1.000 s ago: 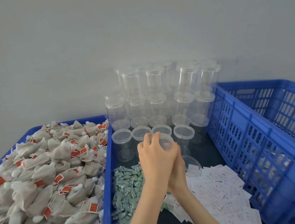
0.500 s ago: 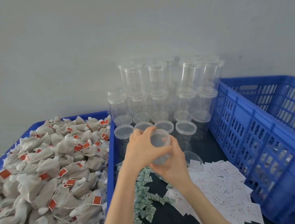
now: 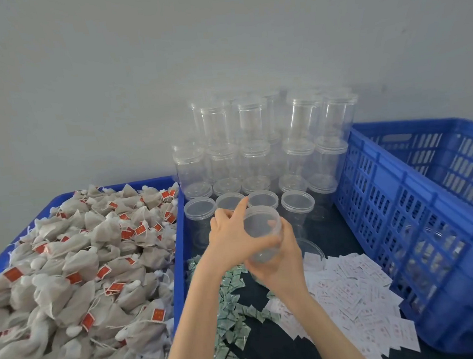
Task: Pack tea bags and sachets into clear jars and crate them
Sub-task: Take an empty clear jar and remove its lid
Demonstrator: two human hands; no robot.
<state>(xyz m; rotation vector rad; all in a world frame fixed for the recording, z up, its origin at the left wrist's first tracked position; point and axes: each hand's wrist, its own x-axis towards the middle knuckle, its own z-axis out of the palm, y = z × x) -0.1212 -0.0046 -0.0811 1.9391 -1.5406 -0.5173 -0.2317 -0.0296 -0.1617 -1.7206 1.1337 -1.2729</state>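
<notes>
I hold one clear jar (image 3: 261,235) in both hands above the dark table. My left hand (image 3: 231,237) grips its top edge and lid from the left. My right hand (image 3: 282,258) wraps the jar's body from below and the right. Grey tea bags with red tags (image 3: 74,268) fill the blue tray (image 3: 178,241) on the left. Green sachets (image 3: 230,317) lie under my left forearm, and white sachets with red print (image 3: 354,298) are spread to the right. The blue slatted crate (image 3: 405,222) stands at the right.
Stacked lidded clear jars (image 3: 255,149) stand against the grey wall behind my hands, with a front row of single jars (image 3: 297,205). A loose clear lid (image 3: 311,250) lies on the table by the white sachets. Clear jars show dimly through the crate wall.
Both hands have lifted the jar from the front row toward me. My left hand has shifted left around the jar's top, and the view has tipped slightly.
</notes>
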